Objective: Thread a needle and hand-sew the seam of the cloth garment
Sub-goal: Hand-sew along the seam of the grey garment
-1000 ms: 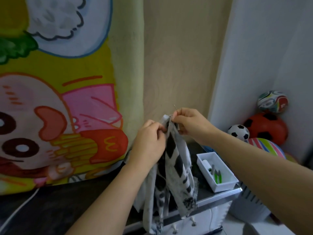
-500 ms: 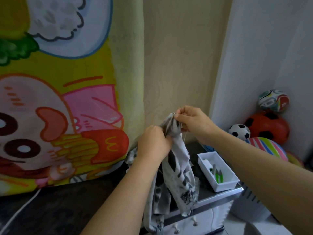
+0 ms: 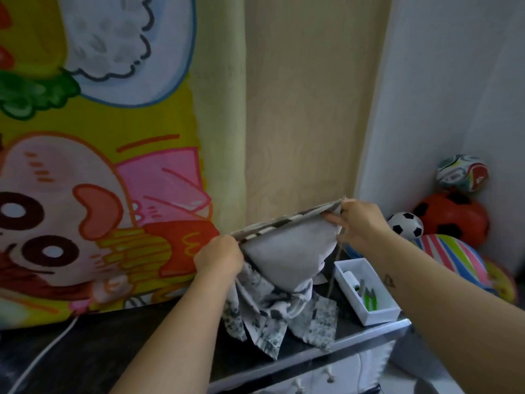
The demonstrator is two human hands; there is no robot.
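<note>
A grey and white patterned cloth garment [image 3: 284, 251] hangs in the air above a dark table [image 3: 113, 342]. Its upper seam edge is stretched taut between my hands. My left hand [image 3: 218, 255] grips the seam's left end. My right hand [image 3: 358, 223] pinches the right end, higher up near the wall. A thin thread [image 3: 333, 268] hangs down from under my right hand. I cannot make out the needle. The rest of the garment droops in folds onto the table.
A white tray [image 3: 366, 290] holding a white spool and green-handled tools sits at the table's right end. Several balls [image 3: 451, 220] are piled in the right corner. A cartoon-print curtain [image 3: 99, 166] hangs behind the table. A white cable [image 3: 42, 356] crosses the table's left side.
My hands have moved apart, right hand to the right and left hand down-left. The bunched cloth is now stretched out along its seam. The needle seen a second ago is no longer visible.
</note>
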